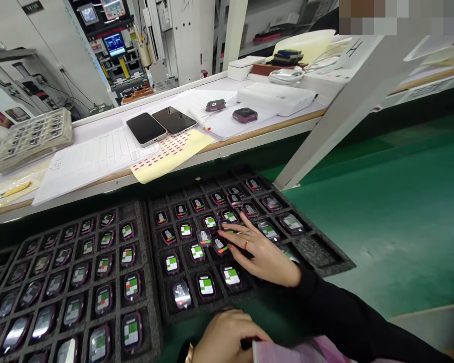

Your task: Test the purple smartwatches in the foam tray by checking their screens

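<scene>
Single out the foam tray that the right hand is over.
The rightmost foam tray: the right hand is over its watch bodies, while no hand covers the trays further left.

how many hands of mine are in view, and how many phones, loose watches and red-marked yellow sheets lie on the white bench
Hands: 2 (left hand, right hand)
Phones: 2
Loose watches: 2
Red-marked yellow sheet: 1
Total: 7

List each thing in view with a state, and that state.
Right hand, fingers spread over right tray
Left hand, partly curled, grip unclear
Right-tray watches, several lit green and white
Left-tray watches, some lit, others too glary to tell
Left phone, face up, screen dark
Right phone, face up, screen dark
Blue monitor, on
Yellow sheet, front edge overhanging
</scene>
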`<state>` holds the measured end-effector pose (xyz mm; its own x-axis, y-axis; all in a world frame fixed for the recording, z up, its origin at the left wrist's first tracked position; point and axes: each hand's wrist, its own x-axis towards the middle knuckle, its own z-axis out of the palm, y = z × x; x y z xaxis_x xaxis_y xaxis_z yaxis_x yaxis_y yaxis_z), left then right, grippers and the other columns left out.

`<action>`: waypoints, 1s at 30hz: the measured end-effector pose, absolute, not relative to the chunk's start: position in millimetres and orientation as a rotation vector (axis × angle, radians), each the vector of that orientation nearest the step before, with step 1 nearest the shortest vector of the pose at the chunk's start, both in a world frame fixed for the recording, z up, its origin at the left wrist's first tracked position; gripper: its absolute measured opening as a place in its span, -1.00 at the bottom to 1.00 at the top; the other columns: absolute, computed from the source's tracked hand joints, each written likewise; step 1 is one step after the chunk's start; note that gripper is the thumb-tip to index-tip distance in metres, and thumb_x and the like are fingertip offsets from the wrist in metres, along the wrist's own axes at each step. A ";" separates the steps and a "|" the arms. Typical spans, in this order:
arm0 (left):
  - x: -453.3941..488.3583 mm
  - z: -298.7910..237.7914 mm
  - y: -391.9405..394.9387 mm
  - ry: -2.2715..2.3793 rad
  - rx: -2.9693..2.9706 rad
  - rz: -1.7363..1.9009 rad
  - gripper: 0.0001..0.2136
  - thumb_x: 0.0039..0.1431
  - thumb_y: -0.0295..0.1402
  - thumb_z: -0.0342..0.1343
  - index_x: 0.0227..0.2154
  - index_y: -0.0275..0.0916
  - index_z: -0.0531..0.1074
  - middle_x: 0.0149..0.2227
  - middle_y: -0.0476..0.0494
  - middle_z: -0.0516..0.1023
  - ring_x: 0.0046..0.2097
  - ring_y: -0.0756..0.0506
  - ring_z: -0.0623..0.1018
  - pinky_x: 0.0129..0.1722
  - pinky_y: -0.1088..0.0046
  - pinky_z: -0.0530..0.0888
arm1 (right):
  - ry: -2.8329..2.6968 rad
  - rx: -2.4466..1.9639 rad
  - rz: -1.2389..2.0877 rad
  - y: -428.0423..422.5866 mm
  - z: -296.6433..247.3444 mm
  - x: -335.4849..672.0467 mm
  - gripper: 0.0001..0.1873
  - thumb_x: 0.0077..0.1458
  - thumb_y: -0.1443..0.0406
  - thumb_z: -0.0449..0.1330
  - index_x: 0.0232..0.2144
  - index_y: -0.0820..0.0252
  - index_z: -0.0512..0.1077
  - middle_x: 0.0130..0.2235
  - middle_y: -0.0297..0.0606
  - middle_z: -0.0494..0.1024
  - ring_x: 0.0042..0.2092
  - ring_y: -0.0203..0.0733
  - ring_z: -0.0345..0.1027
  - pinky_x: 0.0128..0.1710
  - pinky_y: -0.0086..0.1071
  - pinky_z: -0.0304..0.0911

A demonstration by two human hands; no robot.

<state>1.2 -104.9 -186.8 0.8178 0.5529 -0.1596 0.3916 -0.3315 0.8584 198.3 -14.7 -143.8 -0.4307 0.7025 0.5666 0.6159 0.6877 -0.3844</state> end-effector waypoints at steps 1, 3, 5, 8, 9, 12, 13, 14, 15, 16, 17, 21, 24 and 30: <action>1.5 -187.0 -105.0 0.706 1.952 0.207 -0.82 0.12 -0.51 0.30 -0.19 -0.26 0.64 -0.26 -0.17 0.69 -0.20 -0.11 0.63 -0.17 0.50 0.41 | -2.153 -1.019 0.137 -13.0 -144.1 203.6 -0.59 0.37 0.45 0.02 0.22 0.17 0.27 0.00 -0.08 0.57 0.16 0.02 0.38 0.35 0.39 -0.14; 2.2 -188.0 -104.9 0.706 1.934 0.229 -0.85 0.11 -0.51 0.30 -0.23 -0.29 0.65 -0.29 -0.20 0.69 -0.22 -0.12 0.63 -0.20 0.50 0.41 | -2.112 -1.052 0.096 -9.1 -144.9 216.7 -0.60 0.37 0.44 0.04 0.21 0.14 0.29 0.00 -0.09 0.57 0.13 0.01 0.41 0.35 0.38 -0.14; 2.8 -189.4 -104.4 0.699 1.920 0.242 -0.86 0.09 -0.52 0.31 -0.25 -0.32 0.66 -0.32 -0.23 0.68 -0.24 -0.13 0.64 -0.23 0.49 0.41 | -2.072 -1.098 0.039 -5.2 -146.1 232.0 -0.60 0.38 0.43 0.05 0.21 0.13 0.31 -0.01 -0.10 0.58 0.11 0.02 0.43 0.36 0.37 -0.14; 2.9 -188.4 -102.7 0.704 1.867 0.269 -0.84 0.06 -0.57 0.29 -0.27 -0.35 0.66 -0.33 -0.26 0.69 -0.25 -0.13 0.64 -0.24 0.50 0.41 | -2.012 -1.184 -0.059 -0.3 -149.6 255.8 -0.63 0.38 0.40 0.04 0.18 0.14 0.35 -0.02 -0.09 0.59 0.07 0.05 0.46 0.35 0.35 -0.11; 2.5 -186.3 -101.9 0.704 1.838 0.278 -0.83 0.04 -0.59 0.28 -0.27 -0.36 0.66 -0.32 -0.26 0.69 -0.25 -0.12 0.64 -0.24 0.51 0.41 | -1.989 -1.213 -0.087 0.7 -151.3 263.1 -0.65 0.39 0.39 0.05 0.17 0.14 0.36 -0.02 -0.09 0.59 0.05 0.05 0.47 0.35 0.34 -0.10; -0.3 -175.8 -99.3 0.746 1.711 0.266 -0.79 0.03 -0.61 0.27 -0.25 -0.33 0.67 -0.30 -0.22 0.70 -0.25 -0.09 0.64 -0.23 0.53 0.41 | -1.920 -1.287 -0.114 1.9 -157.4 279.1 -0.67 0.40 0.35 0.05 0.16 0.14 0.38 -0.02 -0.11 0.60 0.03 0.05 0.49 0.35 0.31 -0.06; -1.4 -172.0 -98.4 0.786 1.667 0.243 -0.80 0.03 -0.57 0.29 -0.25 -0.31 0.67 -0.30 -0.20 0.70 -0.26 -0.08 0.63 -0.21 0.53 0.41 | -1.900 -1.306 -0.107 1.8 -159.6 282.0 -0.66 0.41 0.34 0.04 0.17 0.14 0.37 -0.04 -0.13 0.61 0.03 0.05 0.49 0.35 0.30 -0.06; -2.5 -168.9 -97.5 0.829 1.628 0.212 -0.82 0.04 -0.53 0.31 -0.26 -0.29 0.67 -0.30 -0.18 0.70 -0.27 -0.07 0.62 -0.18 0.52 0.40 | -1.882 -1.319 -0.094 1.6 -161.9 283.8 -0.66 0.42 0.33 0.04 0.18 0.14 0.36 -0.05 -0.14 0.62 0.03 0.04 0.49 0.36 0.30 -0.06; -3.3 -166.9 -96.6 0.860 1.602 0.175 -0.85 0.04 -0.50 0.33 -0.28 -0.27 0.68 -0.32 -0.15 0.69 -0.28 -0.05 0.61 -0.16 0.51 0.40 | -1.866 -1.327 -0.079 1.4 -164.1 284.5 -0.66 0.43 0.33 0.03 0.18 0.14 0.36 -0.06 -0.15 0.63 0.03 0.04 0.49 0.36 0.30 -0.08; -3.9 -166.1 -95.7 0.875 1.591 0.140 -0.86 0.03 -0.47 0.35 -0.30 -0.26 0.68 -0.34 -0.13 0.69 -0.30 -0.04 0.60 -0.13 0.50 0.39 | -1.849 -1.328 -0.066 1.2 -166.2 284.4 -0.67 0.43 0.33 0.02 0.17 0.14 0.38 -0.06 -0.15 0.63 0.03 0.04 0.49 0.37 0.30 -0.09; -4.2 -166.4 -94.8 0.872 1.591 0.110 -0.87 0.02 -0.46 0.37 -0.31 -0.26 0.68 -0.37 -0.11 0.68 -0.32 -0.03 0.59 -0.11 0.50 0.38 | -1.830 -1.328 -0.056 1.2 -168.1 283.8 -0.68 0.43 0.33 0.01 0.15 0.14 0.39 -0.05 -0.15 0.62 0.04 0.04 0.48 0.37 0.31 -0.11; -4.6 -170.3 -91.3 0.821 1.600 0.055 -0.86 0.01 -0.51 0.35 -0.32 -0.27 0.67 -0.39 -0.07 0.66 -0.37 0.01 0.54 -0.20 0.54 0.37 | -1.764 -1.332 -0.030 2.2 -173.0 280.7 -0.68 0.44 0.35 -0.04 0.09 0.14 0.44 0.01 -0.13 0.59 0.09 0.05 0.44 0.37 0.35 -0.17; -6.4 -165.3 -88.7 0.820 1.522 0.045 -0.87 0.05 -0.43 0.35 -0.30 -0.25 0.68 -0.37 -0.09 0.65 -0.34 0.00 0.52 -0.27 0.56 0.35 | -1.784 -1.321 0.007 2.8 -174.3 280.3 -0.67 0.44 0.35 -0.05 0.09 0.14 0.44 0.02 -0.16 0.59 0.10 0.03 0.43 0.38 0.34 -0.20; -8.9 -153.1 -86.9 0.798 1.424 0.070 -0.84 0.08 -0.29 0.34 -0.29 -0.23 0.68 -0.34 -0.10 0.63 -0.31 0.00 0.51 -0.32 0.57 0.30 | -1.815 -1.314 0.069 2.3 -175.2 281.9 -0.63 0.45 0.35 -0.07 0.14 0.12 0.43 0.04 -0.20 0.58 0.15 0.01 0.39 0.39 0.32 -0.22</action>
